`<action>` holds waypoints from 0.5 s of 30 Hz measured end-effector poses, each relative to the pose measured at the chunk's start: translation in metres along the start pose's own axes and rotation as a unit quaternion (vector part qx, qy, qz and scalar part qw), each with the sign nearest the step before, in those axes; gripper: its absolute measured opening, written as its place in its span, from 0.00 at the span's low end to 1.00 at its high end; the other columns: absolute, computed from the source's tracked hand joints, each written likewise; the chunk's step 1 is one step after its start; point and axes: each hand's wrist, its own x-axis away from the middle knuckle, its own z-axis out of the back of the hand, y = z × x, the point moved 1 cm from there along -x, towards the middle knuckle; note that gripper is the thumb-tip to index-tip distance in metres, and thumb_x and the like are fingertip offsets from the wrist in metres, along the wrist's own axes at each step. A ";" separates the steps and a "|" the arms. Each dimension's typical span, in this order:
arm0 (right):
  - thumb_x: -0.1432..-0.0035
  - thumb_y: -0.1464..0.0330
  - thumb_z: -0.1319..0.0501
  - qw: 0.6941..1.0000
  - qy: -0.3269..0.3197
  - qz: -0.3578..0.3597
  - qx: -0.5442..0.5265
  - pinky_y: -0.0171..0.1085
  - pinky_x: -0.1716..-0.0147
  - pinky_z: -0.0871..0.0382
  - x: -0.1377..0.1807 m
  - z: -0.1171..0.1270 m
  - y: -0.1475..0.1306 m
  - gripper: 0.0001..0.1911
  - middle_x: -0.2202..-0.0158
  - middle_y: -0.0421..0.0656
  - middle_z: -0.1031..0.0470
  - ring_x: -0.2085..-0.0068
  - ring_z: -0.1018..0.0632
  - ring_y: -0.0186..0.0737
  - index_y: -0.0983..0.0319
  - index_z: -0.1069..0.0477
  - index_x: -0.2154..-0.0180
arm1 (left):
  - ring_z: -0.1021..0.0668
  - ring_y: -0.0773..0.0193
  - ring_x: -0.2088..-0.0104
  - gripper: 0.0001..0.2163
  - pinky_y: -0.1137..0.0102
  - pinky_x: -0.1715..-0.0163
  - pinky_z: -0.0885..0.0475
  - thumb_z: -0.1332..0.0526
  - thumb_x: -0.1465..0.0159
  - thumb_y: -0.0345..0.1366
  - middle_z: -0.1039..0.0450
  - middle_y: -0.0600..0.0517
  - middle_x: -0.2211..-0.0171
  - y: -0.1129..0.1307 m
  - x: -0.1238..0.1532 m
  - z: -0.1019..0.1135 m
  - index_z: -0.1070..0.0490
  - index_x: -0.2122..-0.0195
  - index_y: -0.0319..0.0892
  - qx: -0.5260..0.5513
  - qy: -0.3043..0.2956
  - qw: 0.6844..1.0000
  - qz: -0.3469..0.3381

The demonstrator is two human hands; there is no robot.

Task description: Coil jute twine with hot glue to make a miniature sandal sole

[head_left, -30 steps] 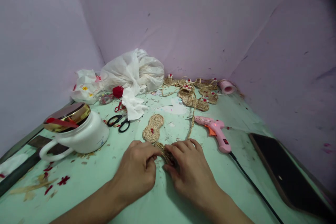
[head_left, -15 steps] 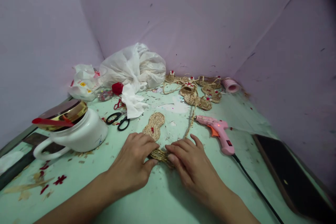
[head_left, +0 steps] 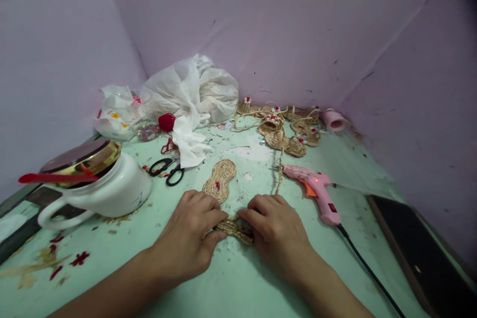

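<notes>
Between my two hands is a small coiled piece of braided jute rope, held just above the green tabletop. My left hand pinches its left end between thumb and fingers. On the right end, my right hand is closed, with its fingertips partly hidden behind the piece. A loose length of braided rope runs from behind my right hand towards the back. Just beyond my left fingers lies a flat jute sole, shaped like a figure eight, with a small red mark on it.
A pink glue gun with a lit light lies at right, near a dark phone-like slab. At left are black-handled scissors and a white mug. Several small jute slippers and a white plastic bag line the back wall.
My right hand has shifted slightly right and its fingers have curled further round the rope piece. The left hand keeps its pinch. The whole view has shifted a little.
</notes>
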 end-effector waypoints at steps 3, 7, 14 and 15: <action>0.54 0.82 0.42 1.000 -0.009 -0.009 -0.009 0.37 0.71 0.45 0.002 0.002 -0.001 0.14 0.77 0.40 0.30 0.74 0.32 0.37 0.59 0.24 0.71 | 0.31 0.58 0.64 0.08 0.58 0.61 0.39 0.42 0.42 0.29 0.31 0.49 0.67 0.001 0.001 -0.001 0.27 0.62 0.42 0.001 0.001 1.000 0.004; 0.56 0.84 0.43 0.990 -0.096 -0.059 -0.081 0.37 0.67 0.42 0.004 0.012 0.000 0.18 0.71 0.40 0.26 0.68 0.29 0.38 0.58 0.25 0.69 | 0.31 0.58 0.65 0.07 0.58 0.61 0.39 0.42 0.42 0.29 0.31 0.49 0.68 0.002 0.002 -0.002 0.27 0.65 0.42 0.007 0.008 1.000 0.015; 0.46 0.73 0.42 0.972 -0.165 -0.084 -0.147 0.43 0.61 0.42 0.003 0.032 -0.007 0.11 0.64 0.42 0.26 0.63 0.30 0.42 0.59 0.28 0.60 | 0.31 0.58 0.65 0.06 0.58 0.61 0.38 0.41 0.46 0.27 0.31 0.50 0.69 0.007 0.000 0.000 0.29 0.67 0.41 0.025 0.024 0.999 0.028; 0.46 0.70 0.40 0.971 -0.167 -0.088 -0.148 0.44 0.60 0.42 0.003 0.032 -0.007 0.11 0.64 0.43 0.26 0.62 0.31 0.43 0.59 0.29 0.59 | 0.31 0.58 0.65 0.06 0.58 0.61 0.39 0.41 0.46 0.27 0.31 0.50 0.69 0.008 0.000 0.000 0.29 0.68 0.41 0.025 0.030 0.999 0.028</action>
